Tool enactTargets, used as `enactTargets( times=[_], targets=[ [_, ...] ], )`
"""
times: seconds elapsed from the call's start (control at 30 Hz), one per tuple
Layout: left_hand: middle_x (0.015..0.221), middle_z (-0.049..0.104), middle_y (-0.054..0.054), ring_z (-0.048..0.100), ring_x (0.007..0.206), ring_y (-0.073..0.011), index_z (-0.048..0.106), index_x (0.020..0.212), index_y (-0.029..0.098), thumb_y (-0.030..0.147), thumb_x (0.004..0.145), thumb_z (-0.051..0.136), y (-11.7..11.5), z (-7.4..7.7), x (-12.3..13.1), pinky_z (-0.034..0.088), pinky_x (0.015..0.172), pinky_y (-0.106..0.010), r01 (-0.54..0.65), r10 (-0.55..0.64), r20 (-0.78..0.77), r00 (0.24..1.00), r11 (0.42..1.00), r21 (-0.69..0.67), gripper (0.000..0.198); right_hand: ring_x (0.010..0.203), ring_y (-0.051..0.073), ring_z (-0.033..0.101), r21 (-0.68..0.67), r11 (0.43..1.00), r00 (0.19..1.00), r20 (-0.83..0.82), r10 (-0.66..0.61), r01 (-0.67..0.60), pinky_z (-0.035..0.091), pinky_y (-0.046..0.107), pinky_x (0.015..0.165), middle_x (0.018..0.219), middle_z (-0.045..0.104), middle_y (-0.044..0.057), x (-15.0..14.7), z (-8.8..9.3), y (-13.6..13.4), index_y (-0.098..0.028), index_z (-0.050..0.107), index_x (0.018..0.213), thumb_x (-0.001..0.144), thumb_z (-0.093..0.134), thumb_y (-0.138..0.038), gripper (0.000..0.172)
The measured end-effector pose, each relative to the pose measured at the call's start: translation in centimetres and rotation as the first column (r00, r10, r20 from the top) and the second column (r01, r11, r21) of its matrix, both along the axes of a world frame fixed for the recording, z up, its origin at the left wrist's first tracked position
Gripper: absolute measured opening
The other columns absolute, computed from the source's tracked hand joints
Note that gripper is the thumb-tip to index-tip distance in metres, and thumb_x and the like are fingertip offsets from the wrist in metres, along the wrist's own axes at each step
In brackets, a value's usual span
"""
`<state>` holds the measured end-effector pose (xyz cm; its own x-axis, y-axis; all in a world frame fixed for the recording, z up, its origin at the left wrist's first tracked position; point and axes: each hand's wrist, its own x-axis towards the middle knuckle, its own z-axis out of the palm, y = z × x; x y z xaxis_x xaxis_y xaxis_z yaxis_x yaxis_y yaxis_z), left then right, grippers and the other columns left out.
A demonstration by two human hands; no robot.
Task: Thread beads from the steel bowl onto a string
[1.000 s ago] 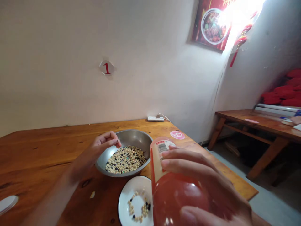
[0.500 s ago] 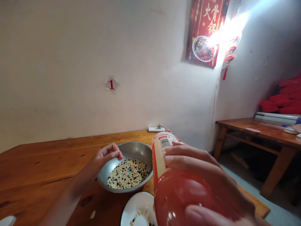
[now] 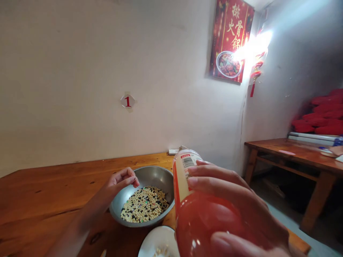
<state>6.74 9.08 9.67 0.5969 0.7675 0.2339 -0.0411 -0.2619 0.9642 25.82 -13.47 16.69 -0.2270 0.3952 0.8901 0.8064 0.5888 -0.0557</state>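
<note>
My right hand (image 3: 241, 203) is wrapped round a large red bottle (image 3: 206, 217) with a cream label, held tilted close to the camera at the lower right. Over the left rim of a metal bowl (image 3: 167, 182) my left hand (image 3: 124, 178) has its fingers curled together; what they hold, if anything, is too small to tell. Many cream and black beads (image 3: 146, 203) lie in the bowl, with a few coloured ones. A white dish (image 3: 150, 239) in front of the bowl holds some beads and is partly hidden by the bottle.
The wooden table (image 3: 40, 192) reaches back to the wall, where a white power strip (image 3: 173, 151) lies. A second wooden table (image 3: 300, 150) stands at the right, near piled red cloth (image 3: 324, 114). A red poster (image 3: 230, 39) hangs on the wall.
The view has tilted up slightly, so the bowl, dish and wall items appear lower. Both hands and the bottle keep nearly the same pose.
</note>
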Motion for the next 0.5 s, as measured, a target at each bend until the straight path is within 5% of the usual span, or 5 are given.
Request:
enactTargets(
  times=[0.5],
  targets=[
    [0.071, 0.059, -0.002, 0.052, 0.061, -0.0130, 0.053, 0.071, 0.019, 0.045, 0.074, 0.063, 0.97, -0.86, -0.16, 0.041, 0.055, -0.023, 0.006, -0.006, 0.006, 1.000, 0.999, 0.041, 0.028, 0.111, 0.025, 0.061, -0.019, 1.000, 0.994, -0.105, -0.008, 0.006, 0.056, 0.031, 0.089, 0.116, 0.066, 0.003, 0.10, -0.17, 0.06, -0.032, 0.059, 0.122, 0.081, 0.060, -0.029, 0.041]
  ],
)
